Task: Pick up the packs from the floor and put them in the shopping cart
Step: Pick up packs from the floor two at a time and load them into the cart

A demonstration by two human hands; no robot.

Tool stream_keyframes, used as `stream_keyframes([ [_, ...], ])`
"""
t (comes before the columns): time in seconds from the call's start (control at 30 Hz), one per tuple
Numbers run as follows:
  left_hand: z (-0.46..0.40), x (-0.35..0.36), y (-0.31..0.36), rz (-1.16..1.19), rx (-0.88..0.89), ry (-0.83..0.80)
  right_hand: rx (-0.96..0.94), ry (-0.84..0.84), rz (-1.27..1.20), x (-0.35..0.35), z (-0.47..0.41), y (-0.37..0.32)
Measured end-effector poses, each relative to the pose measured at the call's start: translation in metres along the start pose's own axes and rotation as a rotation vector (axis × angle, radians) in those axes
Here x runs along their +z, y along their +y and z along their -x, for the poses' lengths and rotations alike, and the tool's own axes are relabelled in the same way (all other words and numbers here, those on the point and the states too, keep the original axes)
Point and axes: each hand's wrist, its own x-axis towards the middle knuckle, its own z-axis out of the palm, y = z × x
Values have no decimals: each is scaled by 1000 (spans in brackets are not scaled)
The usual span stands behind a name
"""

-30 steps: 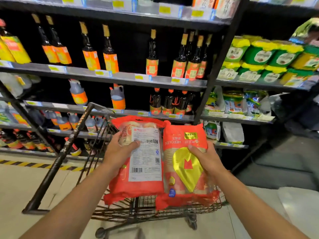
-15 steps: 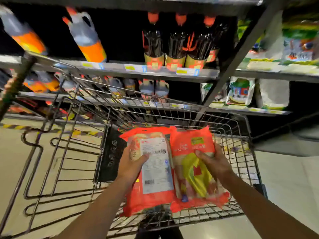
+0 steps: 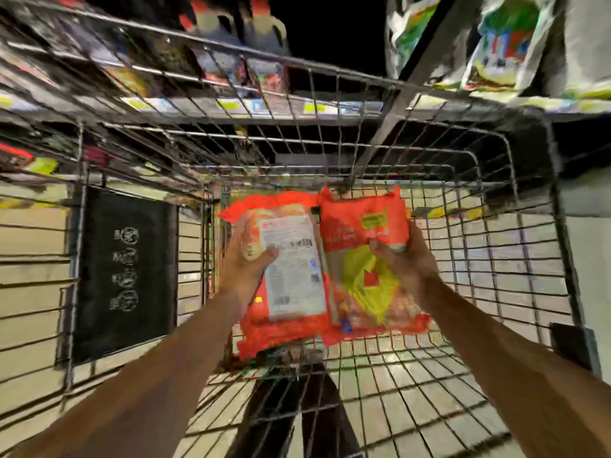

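Two orange packs, label-side pack (image 3: 291,276) and yellow-print pack (image 3: 367,276), side by side at centre frame, inside the shopping cart (image 3: 496,259); my left hand (image 3: 244,272) clamps one, right hand (image 3: 406,259) the other; soft, light, crinkly film, likely slippery, best gripped at the edges; blur smears print and upper-frame shelves (image 3: 496,97).

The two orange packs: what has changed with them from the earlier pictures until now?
Both hands carried the packs from above the shopping cart rim down into its basket, near the wire floor. The left hand keeps the pack with the white label, the right hand the pack with the yellow emblem; neither was let go. The packs remain side by side, the same faces up.
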Motion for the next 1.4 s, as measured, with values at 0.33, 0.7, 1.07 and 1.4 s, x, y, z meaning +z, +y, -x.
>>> stream_keyframes([
  [0.33,-24,32,-29,-98,-44,48,117,63,90,-5,-8,19],
  [0.7,52,9,61,-642,26,212,-184,52,496,-3,58,-71],
  [1.07,268,-104,237,-797,302,364,-799,-237,678,22,272,-282],
  [1.4,524,-263,167,-755,335,982,-1350,-468,776,69,490,-345],
])
